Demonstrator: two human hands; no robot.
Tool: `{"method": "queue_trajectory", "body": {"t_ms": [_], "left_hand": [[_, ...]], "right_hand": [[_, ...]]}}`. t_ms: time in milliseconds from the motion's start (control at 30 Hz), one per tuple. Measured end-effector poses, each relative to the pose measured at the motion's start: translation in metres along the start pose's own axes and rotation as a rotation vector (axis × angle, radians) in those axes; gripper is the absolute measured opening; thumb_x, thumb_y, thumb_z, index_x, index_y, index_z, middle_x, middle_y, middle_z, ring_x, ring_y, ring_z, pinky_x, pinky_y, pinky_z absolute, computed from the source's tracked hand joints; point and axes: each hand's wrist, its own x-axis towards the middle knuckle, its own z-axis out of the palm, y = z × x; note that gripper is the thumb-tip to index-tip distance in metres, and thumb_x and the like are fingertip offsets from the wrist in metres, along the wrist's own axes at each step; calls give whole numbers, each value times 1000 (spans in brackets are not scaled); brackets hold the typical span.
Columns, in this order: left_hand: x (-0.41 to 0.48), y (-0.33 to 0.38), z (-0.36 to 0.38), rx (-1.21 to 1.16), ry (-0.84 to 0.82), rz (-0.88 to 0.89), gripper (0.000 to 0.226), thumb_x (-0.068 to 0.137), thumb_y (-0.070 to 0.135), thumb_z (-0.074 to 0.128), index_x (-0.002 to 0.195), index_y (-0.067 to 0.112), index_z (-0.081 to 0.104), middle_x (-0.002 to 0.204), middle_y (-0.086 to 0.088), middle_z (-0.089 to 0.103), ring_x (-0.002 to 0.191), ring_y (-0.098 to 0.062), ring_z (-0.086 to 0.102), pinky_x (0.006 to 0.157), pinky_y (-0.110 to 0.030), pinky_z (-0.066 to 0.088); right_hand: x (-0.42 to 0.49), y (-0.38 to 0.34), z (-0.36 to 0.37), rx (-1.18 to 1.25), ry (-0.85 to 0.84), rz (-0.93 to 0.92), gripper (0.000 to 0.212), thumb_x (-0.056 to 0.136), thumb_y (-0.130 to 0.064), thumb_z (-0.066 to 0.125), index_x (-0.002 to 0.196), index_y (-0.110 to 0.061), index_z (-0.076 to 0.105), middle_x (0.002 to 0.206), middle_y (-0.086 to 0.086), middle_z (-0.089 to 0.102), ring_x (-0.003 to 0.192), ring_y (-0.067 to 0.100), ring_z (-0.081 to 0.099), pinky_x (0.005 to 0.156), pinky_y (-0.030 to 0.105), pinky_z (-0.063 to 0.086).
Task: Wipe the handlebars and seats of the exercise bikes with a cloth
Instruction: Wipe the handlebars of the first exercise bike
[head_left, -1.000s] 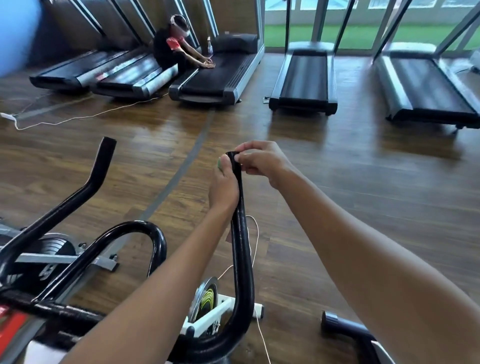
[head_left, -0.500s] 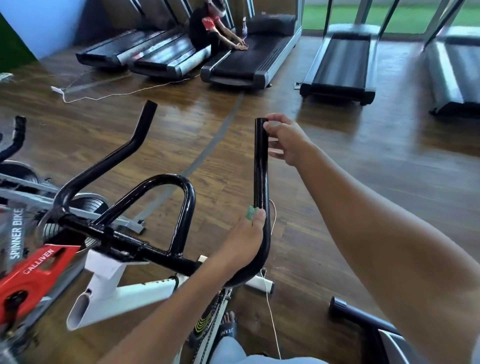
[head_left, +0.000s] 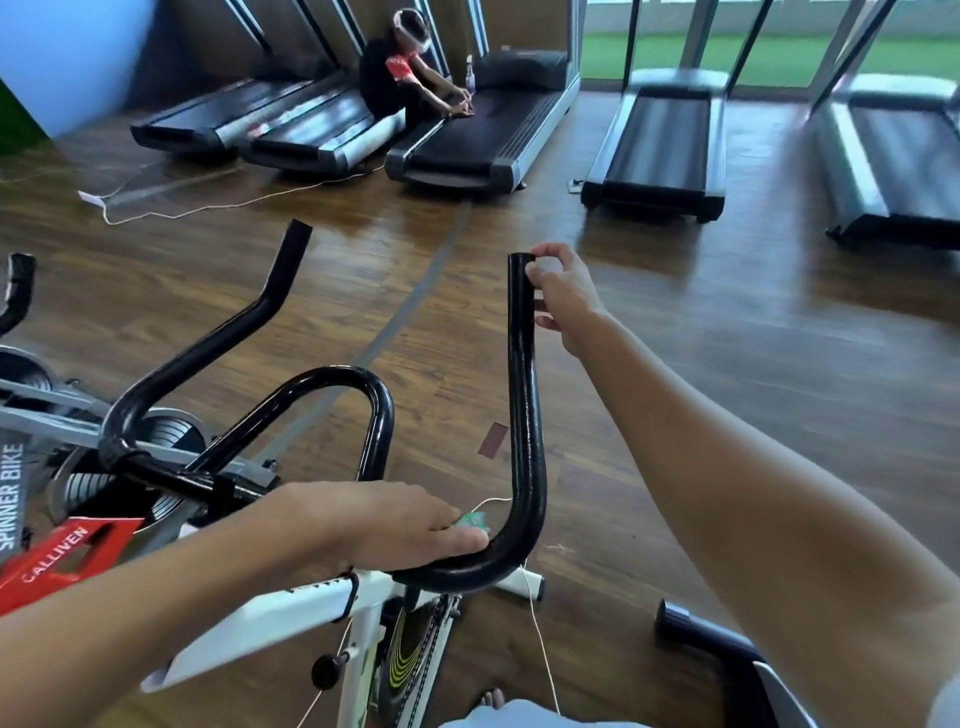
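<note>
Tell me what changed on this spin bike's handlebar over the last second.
The left hand slid the green cloth down the right handlebar horn, from its tip to the lower bend, wiping as it went. The right hand kept its pinch on the tip. The spin bike stayed put, and the person by the treadmill stayed crouched there.
</note>
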Motion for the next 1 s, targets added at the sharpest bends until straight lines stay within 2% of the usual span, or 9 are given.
{"method": "queue_trajectory", "body": {"t_ms": [133,233,300,400,533,633,733,833,1000], "left_hand": [[10,-8,-11,-104,32,53,60,94,71,25,101,22,59,98,2,66,88,-15,62,85,-33,47],[23,-19,-32,-285,223,79,48,96,65,28,100,28,58,99,5,64,83,-4,58,76,-22,44],[34,-27,-52,-372,393,119,38,97,60,31,95,32,57,95,6,63,73,2,54,66,-16,42],[55,-38,-79,-544,678,119,45,98,59,35,94,23,62,86,-2,68,64,-9,59,57,-17,44],[89,-42,-111,-899,863,137,55,89,63,56,96,9,65,76,-10,67,58,-19,60,59,-33,50],[123,-38,-134,-1116,978,42,32,93,40,63,90,8,65,70,-11,63,53,-20,57,53,-28,47],[158,-38,-155,-1208,1036,-74,21,93,29,63,82,12,64,66,-9,62,47,-17,55,47,-24,43],[193,-37,-174,-1306,1042,-191,17,88,30,68,82,14,66,72,-7,63,55,-17,57,54,-26,44],[237,-30,-198,-1424,971,-299,20,88,27,68,81,9,63,62,-7,63,52,-22,55,60,-31,45]], "right_hand": [[1,6,4,11,23,-34,16,101,-16,47,108,-28,54,92,5,60,77,22,51,59,31,44],[3,12,8,5,50,-83,11,102,-23,48,104,-32,54,88,5,60,75,22,53,68,39,48],[3,15,8,46,46,-97,8,104,-29,47,107,-29,54,86,2,59,73,19,54,65,33,49],[5,17,-2,147,-38,-57,18,106,-35,44,111,-28,59,82,-3,63,66,12,57,59,24,47],[24,21,-29,218,-84,53,25,105,-40,45,118,-25,61,90,1,72,67,13,67,68,25,52],[51,34,-55,219,-67,123,25,105,-40,46,114,-22,61,96,5,73,76,19,69,68,25,50],[88,55,-81,174,-44,216,20,105,-35,47,103,-22,63,88,1,73,69,15,69,69,25,47],[127,73,-106,116,-61,299,16,104,-28,49,97,-23,63,82,-2,72,60,8,68,66,24,46],[178,71,-138,61,-162,346,11,101,-24,53,105,-19,63,87,0,69,68,13,66,65,24,45]]}}
